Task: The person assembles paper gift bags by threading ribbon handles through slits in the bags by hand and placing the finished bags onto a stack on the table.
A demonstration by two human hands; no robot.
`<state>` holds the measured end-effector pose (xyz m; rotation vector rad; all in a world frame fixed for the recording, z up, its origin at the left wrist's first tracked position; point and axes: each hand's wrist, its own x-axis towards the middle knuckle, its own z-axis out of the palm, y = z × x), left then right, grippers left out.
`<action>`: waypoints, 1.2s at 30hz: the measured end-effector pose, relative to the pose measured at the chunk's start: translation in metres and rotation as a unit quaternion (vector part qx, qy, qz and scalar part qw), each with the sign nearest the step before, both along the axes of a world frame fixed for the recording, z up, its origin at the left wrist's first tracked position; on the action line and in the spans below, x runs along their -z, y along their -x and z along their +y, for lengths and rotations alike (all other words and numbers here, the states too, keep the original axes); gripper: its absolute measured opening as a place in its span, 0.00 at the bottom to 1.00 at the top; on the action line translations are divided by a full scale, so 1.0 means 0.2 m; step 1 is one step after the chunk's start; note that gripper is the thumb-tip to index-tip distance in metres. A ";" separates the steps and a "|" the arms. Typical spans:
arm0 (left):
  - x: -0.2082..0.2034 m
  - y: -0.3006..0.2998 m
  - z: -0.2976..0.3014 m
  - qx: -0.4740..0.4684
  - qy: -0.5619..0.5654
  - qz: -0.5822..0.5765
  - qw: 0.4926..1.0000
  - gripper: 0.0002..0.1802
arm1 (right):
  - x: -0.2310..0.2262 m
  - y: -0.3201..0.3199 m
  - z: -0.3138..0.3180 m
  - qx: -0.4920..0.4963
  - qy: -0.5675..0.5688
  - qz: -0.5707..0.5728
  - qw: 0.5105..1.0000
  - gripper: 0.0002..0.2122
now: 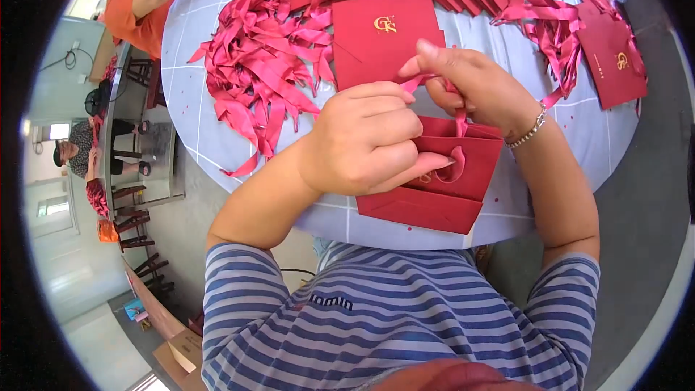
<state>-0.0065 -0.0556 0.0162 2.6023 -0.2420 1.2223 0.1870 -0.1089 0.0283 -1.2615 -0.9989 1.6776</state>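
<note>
A small red paper gift bag (441, 206) lies tilted at the table's near edge, its top toward the far side. Pink satin ribbon (461, 124) runs through its upper edge, and a loop shows on its front panel. My left hand (365, 141) is closed over the bag's left side, fingers curled round a ribbon end. Above the bag's top right, my right hand (478, 90), with a chain bracelet at the wrist, pinches the ribbon too. A short stretch of ribbon spans the gap between both hands. The left hand hides part of the bag.
A tangled heap of pink ribbons (264, 58) lies at the far left. Flat red bags (384, 32) are stacked beyond my hands, and another ribboned bag (612, 54) lies at the right. The round table has a pale checked cloth (188, 101). An orange-clad person (145, 7) works across it.
</note>
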 end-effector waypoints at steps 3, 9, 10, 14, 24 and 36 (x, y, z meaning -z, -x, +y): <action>-0.04 0.02 0.01 0.015 0.031 0.030 0.999 0.24 | 0.04 0.02 0.02 -0.055 -0.083 -0.057 0.993 0.16; 0.00 0.04 -0.05 0.014 0.119 0.103 0.987 0.16 | 0.10 0.06 -0.01 0.043 -0.134 -0.205 0.969 0.13; -0.01 0.04 -0.09 -0.010 0.140 0.114 0.984 0.16 | 0.11 0.07 -0.03 0.062 -0.141 -0.207 0.966 0.13; -0.02 0.03 -0.13 -0.039 0.144 0.181 0.972 0.14 | 0.15 0.09 -0.05 0.081 -0.174 -0.191 0.963 0.11; -0.04 0.05 -0.13 -0.015 0.123 0.177 0.976 0.14 | 0.15 0.02 0.02 0.166 -0.145 -0.074 0.973 0.10; -0.04 0.08 0.03 -0.164 0.336 -0.054 0.926 0.06 | 0.11 -0.11 0.01 0.101 -0.151 0.083 0.980 0.22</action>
